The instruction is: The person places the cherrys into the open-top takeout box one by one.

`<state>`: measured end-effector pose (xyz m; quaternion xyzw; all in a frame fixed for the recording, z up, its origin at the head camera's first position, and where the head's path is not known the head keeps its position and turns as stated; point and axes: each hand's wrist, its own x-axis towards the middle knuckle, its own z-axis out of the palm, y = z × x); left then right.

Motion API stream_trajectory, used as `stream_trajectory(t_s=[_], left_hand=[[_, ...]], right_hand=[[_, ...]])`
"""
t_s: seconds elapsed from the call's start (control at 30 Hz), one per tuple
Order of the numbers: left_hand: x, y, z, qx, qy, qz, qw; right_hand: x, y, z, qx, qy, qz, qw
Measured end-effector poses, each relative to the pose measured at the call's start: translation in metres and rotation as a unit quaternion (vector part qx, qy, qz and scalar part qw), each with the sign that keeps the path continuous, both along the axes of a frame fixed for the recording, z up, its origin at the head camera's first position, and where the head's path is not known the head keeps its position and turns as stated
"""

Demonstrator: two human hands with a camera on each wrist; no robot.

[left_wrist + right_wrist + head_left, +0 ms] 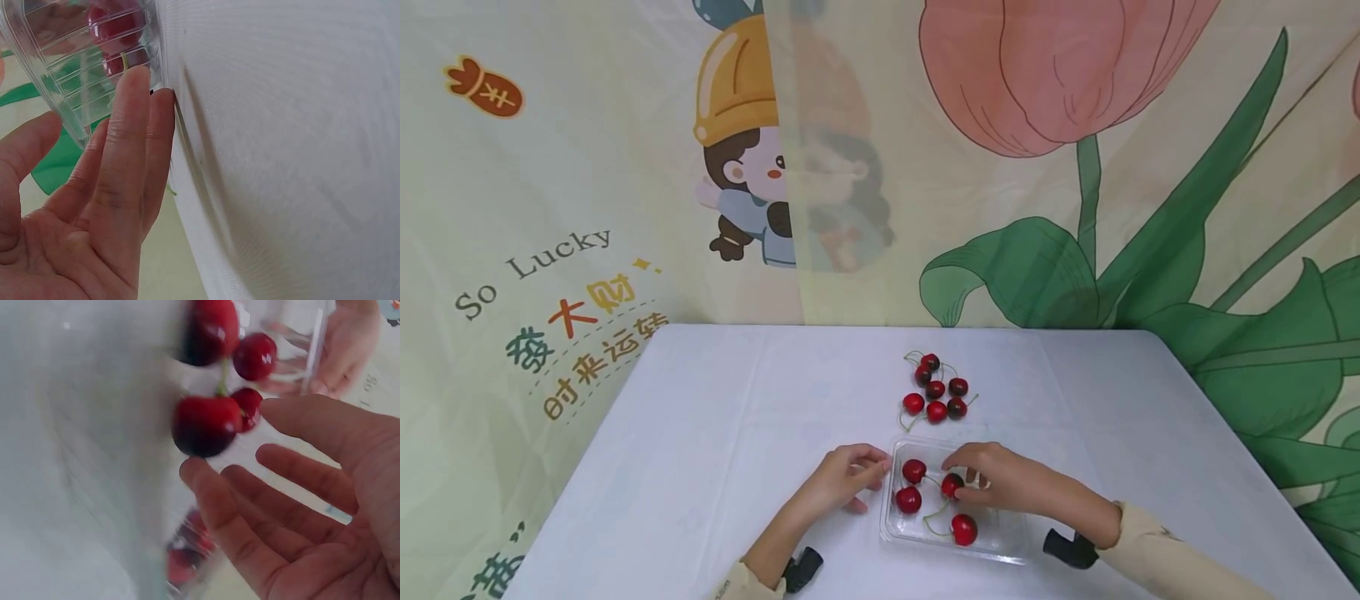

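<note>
A clear plastic box (928,546) holds several red cherries with green stems, one cherry (965,529) near its front wall. My left hand (850,477) is at the box's left side, its fingertips right at the rim. In the left wrist view its fingers (128,125) are extended along the ribbed wall. My right hand (1000,479) reaches over the box's right part, beside a dark red cherry (952,485). In the right wrist view, thumb and index finger are spread apart, with the index fingertip right at a cherry (206,425).
Behind the box, a loose group of cherries (936,389), some with stems, lies on the white tabletop (700,467). A printed cloth (850,292) with a tulip and a cartoon figure hangs behind the table.
</note>
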<state>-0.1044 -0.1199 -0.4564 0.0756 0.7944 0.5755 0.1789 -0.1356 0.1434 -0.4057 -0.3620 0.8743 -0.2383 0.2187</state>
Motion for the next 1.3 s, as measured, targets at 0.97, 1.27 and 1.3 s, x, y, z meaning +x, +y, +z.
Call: stream_trajectory(t_s=[0.97,1.27,1.3], left_hand=[[-0.001,-0.001,-0.005,0.0,-0.006,0.008,1.0],[-0.001,-0.001,-0.005,-0.001,-0.013,0.008,0.9999],[0.0,-0.001,-0.005,-0.002,-0.013,0.009,0.9999]], right_hand=[[-0.083,0.017,-0.004,-0.032,0.119,-0.084,0.989],[-0.097,0.015,-0.02,-0.014,0.056,-0.078,0.995],[-0.097,0.015,-0.022,-0.014,0.052,-0.077,0.996]])
